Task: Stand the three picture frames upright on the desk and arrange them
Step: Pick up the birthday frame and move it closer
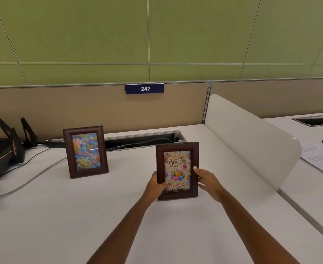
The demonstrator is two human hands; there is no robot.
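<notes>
Hands first: my left hand (155, 184) and right hand (207, 180) clamp the birthday frame (177, 170) upright on the desk (61, 216); farther left stands the flower frame (85, 151); behind, cables in the open cable tray (143, 140), half hidden

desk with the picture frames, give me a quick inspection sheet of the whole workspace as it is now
surface: white desk, bare in front; open cable slot at the back
job's things: flower frame upright, standing free at back left; birthday frame upright, held at both side edges, bottom edge at the desk; third frame not seen
clutter: black router with antennas at far left
grips: left hand shut on the birthday frame's left edge; right hand shut on its right edge
cables: grey cable and a thin black one run from the router area across the desk's left side
surroundings: white divider on the right, papers on the next desk, sign 247 on the tan partition, green wall behind
</notes>
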